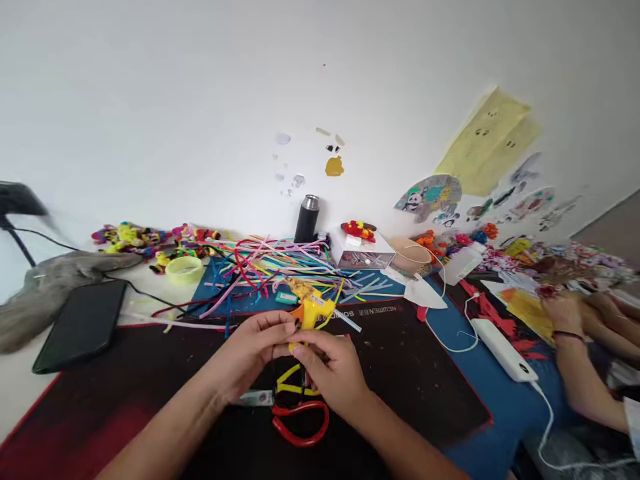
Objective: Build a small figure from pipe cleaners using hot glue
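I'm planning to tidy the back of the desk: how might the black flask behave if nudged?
The black flask would likely tip easily, being tall and narrow. Toppled, its rounded body could roll, though the loose pipe cleaners in front might slow it. Its smooth-looking sides may feel slippery.

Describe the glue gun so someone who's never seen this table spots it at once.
Over the big black mat, find where the left hand and right hand meet. Just above them in the view is the glue gun. Its chunky yellow body, with a clear stick poking out on the right, sets it apart from the thin coloured strips beyond it.
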{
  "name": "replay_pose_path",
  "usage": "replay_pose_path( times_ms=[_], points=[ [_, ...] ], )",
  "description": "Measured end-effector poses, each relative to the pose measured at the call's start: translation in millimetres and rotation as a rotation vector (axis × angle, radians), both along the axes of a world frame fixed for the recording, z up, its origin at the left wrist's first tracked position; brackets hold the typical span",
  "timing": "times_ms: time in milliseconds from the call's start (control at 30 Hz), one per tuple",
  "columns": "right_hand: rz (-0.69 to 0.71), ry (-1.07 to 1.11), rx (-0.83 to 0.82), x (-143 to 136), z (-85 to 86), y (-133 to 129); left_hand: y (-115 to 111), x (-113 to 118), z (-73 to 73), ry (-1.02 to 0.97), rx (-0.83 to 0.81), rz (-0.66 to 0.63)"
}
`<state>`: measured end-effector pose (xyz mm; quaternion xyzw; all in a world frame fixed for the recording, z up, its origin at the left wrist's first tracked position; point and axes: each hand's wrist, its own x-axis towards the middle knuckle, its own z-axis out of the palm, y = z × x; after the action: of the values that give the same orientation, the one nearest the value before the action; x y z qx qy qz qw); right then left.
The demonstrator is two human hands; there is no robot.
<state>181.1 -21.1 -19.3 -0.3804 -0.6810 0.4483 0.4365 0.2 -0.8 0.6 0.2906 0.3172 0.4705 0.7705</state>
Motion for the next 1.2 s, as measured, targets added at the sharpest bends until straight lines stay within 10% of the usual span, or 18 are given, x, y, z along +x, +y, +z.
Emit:
replay_pose_path(
  times_ms=[433, 1200],
  points=[
    [-0.169, 0.471, -0.376, -19, -3.0, 11, 0, -5, -3.0, 0.040, 0.073, 0.076],
    [0.241, 0.558, -0.682, -33, -7.2, 53, 3, -13, 9.5, 0.380, 0.351, -0.057]
  ],
)
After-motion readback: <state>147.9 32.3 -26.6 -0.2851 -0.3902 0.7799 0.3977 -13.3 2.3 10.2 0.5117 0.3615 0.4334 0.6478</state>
